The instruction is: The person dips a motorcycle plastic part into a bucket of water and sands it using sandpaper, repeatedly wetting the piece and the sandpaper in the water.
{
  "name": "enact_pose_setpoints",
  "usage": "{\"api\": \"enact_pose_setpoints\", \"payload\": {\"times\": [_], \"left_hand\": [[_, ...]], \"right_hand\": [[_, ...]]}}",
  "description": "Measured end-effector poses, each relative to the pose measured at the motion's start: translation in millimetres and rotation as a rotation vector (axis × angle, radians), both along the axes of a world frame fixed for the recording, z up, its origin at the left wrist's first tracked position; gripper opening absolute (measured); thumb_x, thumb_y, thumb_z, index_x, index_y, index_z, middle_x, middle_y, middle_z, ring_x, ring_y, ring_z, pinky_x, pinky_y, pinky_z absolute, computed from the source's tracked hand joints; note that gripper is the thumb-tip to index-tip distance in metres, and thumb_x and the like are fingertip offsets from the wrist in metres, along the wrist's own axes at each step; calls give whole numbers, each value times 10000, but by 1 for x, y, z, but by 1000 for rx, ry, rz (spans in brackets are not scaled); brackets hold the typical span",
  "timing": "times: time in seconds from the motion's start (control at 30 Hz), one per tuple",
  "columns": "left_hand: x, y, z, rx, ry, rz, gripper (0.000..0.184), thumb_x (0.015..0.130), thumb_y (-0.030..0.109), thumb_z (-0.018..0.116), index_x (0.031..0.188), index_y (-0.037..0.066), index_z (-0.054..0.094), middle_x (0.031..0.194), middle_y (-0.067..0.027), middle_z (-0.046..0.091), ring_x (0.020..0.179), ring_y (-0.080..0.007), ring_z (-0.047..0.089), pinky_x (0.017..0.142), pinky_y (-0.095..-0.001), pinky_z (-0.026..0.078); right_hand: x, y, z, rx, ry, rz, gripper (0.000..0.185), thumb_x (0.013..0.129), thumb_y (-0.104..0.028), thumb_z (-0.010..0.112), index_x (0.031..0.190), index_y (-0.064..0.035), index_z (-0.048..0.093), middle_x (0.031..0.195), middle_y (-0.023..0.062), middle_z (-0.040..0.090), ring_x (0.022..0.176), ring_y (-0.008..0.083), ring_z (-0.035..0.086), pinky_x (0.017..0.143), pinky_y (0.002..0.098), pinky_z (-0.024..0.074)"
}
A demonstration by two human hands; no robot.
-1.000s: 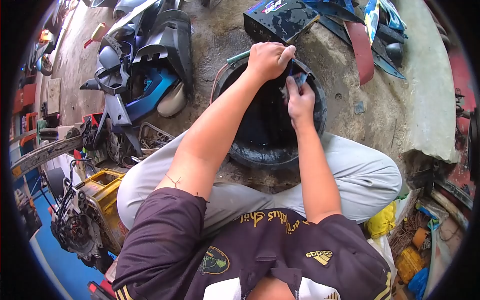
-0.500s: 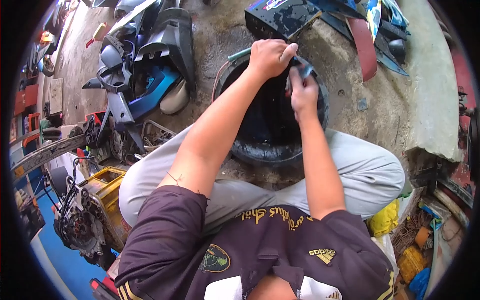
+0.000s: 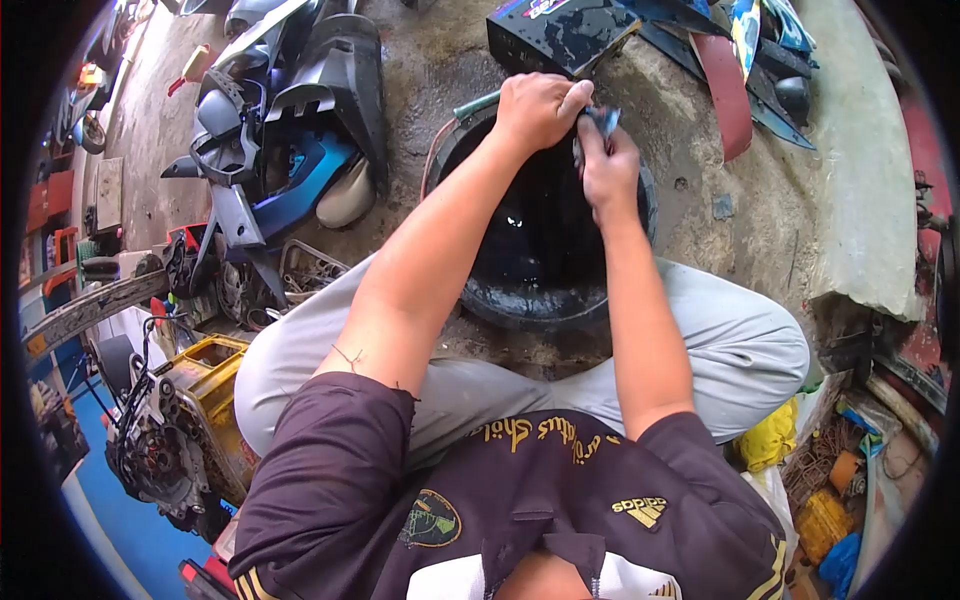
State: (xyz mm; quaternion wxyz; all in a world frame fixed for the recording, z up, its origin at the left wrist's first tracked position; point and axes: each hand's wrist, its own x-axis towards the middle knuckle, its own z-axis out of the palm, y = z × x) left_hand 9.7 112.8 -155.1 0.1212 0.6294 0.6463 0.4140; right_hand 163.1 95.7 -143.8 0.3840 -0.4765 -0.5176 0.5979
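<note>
The small bluish, wet-looking piece point(image 3: 604, 121) is between the thumb and fingers of my right hand point(image 3: 611, 168), over the far right part of a round black basin point(image 3: 535, 308). It is too small and too blurred for me to tell whether it is a cloth or something else. My left hand point(image 3: 545, 111) is closed in a fist above the basin's far edge, its thumb pointing toward the bluish piece; I cannot tell what its fingers grip. The two hands are close together, fingers curled.

Dark liquid point(image 3: 535, 235) with small glints lies in the basin, which sits on the wet, stained concrete floor point(image 3: 745, 230) between my bent knees in grey trousers point(image 3: 715, 340). A green tube point(image 3: 477, 105) lies at the rim on the left, with a thin reddish line curving down beside it. Just beyond the basin is a black box point(image 3: 560, 38) beaded with water.

Farther out on the left are grey and blue motorcycle body panels point(image 3: 300, 185); on the right, a dull red curved panel point(image 3: 724, 100). A yellow crate point(image 3: 213, 362) stands by my left knee, next to an engine point(image 3: 165, 455).
</note>
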Motion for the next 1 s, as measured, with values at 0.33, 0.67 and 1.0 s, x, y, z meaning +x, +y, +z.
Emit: {"api": "enact_pose_setpoints", "payload": {"times": [0.33, 0.67, 1.0], "left_hand": [[-2, -1, 1, 32, -3, -16, 525, 1001, 479, 468, 756, 144, 789, 763, -96, 730, 743, -322, 709, 662, -432, 546], [-1, 1, -3, -16, 53, 14, 561, 992, 535, 453, 783, 142, 795, 775, -119, 727, 762, -347, 705, 653, -451, 542], [0, 2, -2, -23, 68, 43, 620, 994, 572, 427, 675, 129, 720, 694, -164, 681, 724, -389, 683, 651, -493, 528]], "right_hand": [[-3, 0, 10, -28, 109, 68, 213, 1026, -275, 680, 936, -83, 664, 698, -66, 561, 572, 48, 490, 542, 239, 398], [14, -27, -10, 137, -70, -55, 190, 1010, -202, 658, 1013, -12, 648, 846, -8, 631, 759, 100, 552, 724, 294, 469], [31, -18, 20, 185, -222, 11, 166, 968, -123, 648, 1032, 25, 688, 878, 29, 700, 792, 108, 595, 761, 287, 492]]}}
